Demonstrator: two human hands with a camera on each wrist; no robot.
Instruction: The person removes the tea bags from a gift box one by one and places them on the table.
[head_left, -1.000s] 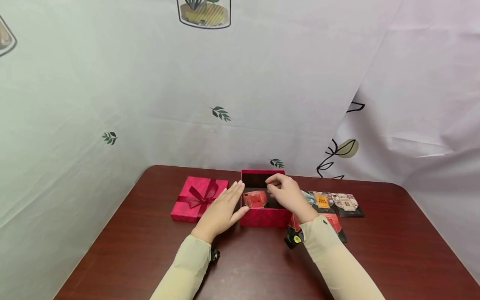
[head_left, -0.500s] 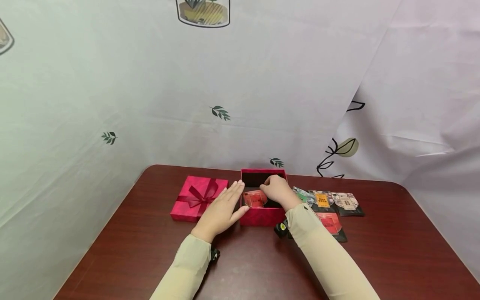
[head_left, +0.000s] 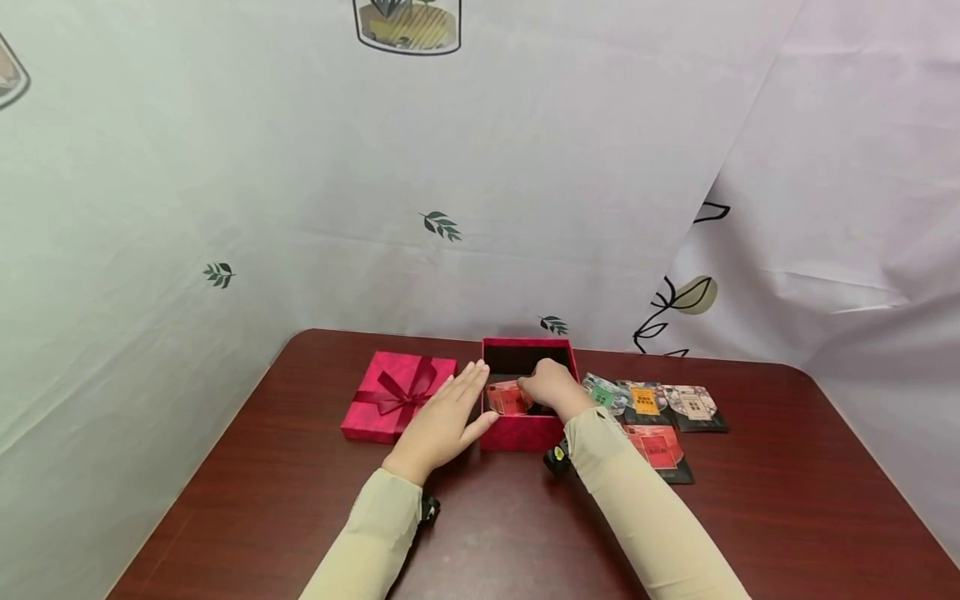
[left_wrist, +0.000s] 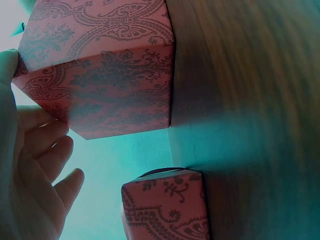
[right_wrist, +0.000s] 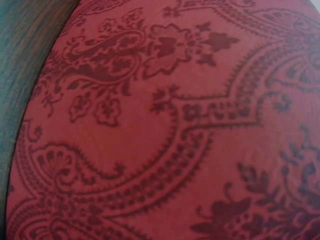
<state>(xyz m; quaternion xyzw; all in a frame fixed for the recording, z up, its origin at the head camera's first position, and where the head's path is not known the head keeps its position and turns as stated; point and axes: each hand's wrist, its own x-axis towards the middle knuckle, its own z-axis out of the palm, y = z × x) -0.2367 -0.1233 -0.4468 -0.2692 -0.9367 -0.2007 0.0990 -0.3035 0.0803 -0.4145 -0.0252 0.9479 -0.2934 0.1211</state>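
Observation:
A dark pink patterned gift box stands uncovered near the table's far edge. Inside lies a red packet with a dark lower edge. My left hand rests against the box's left side, fingers straight and thumb apart. From the left wrist view, fingertips show beside the box wall. My right hand reaches down into the box, its fingers curled at the packet's right edge; I cannot tell whether they pinch it. The right wrist view holds only the box's patterned wall.
Left of the box lies its matching lid with a dark red ribbon bow. To the right are a green-labelled packet, an orange-labelled one, a pale-labelled one and another red packet. A white patterned cloth hangs behind the table.
My right hand has moved left and down into the box, onto the red packet's right edge, uncovering more of the packets on the table. My left hand has stayed put.

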